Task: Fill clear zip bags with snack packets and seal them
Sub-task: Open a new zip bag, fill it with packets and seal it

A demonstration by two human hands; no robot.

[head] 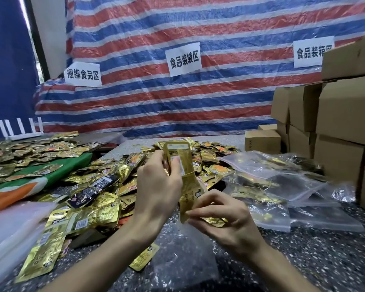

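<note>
My left hand [156, 186] grips an upright stack of gold snack packets [180, 157] above the table. Lower and to the right, my right hand [226, 216] pinches the bottom edge of a gold packet [190, 199] that hangs below that stack. An empty clear zip bag [181, 262] lies flat on the speckled table just under both hands. A big heap of loose gold packets [105, 186] spreads behind and to the left of my hands. Several filled clear zip bags [282, 186] lie to the right.
Stacked cardboard boxes [341, 127] stand along the right edge. A green and orange mat [40, 175] at left carries more packets. Flat clear bags [11, 232] lie at the near left. A white router [21, 129] sits far left, and a striped tarp [177, 81] hangs behind.
</note>
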